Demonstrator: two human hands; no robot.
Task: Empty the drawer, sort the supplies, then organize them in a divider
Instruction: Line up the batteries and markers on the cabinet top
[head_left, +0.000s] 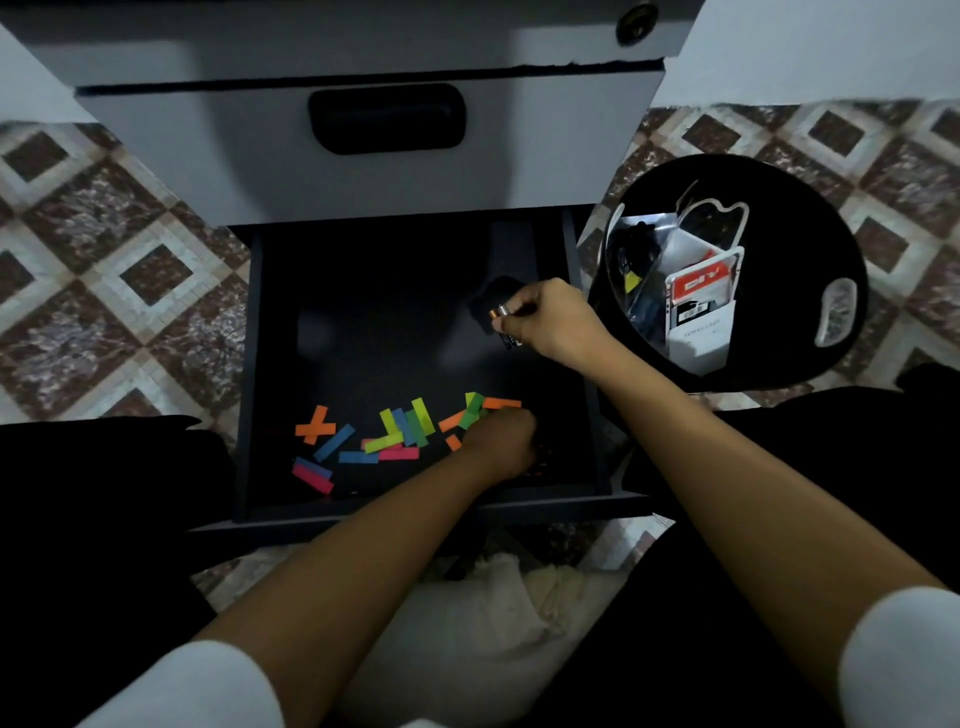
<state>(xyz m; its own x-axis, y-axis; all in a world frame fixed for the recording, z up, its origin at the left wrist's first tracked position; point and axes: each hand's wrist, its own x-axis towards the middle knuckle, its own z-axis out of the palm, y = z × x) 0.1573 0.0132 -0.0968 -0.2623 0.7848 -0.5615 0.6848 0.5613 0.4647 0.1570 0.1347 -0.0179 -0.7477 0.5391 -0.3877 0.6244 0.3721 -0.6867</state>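
The dark open drawer (363, 322) lies below me. Several coloured paper strips (395, 431) in orange, blue, green and pink are scattered along its front. My left hand (501, 441) rests curled among the strips at the front right; whether it grips anything I cannot tell. My right hand (545, 322) is over the drawer's right side, closed on small batteries (501, 314) with copper-coloured ends. A black round tray (810, 249) to the right of the drawer holds a clear divider box (675, 280) with packets and cards.
A grey cabinet drawer front with a black handle (387, 117) rises above the open drawer. Patterned floor tiles (119, 249) spread on both sides. A pale cloth (493, 597) lies on the floor between my knees.
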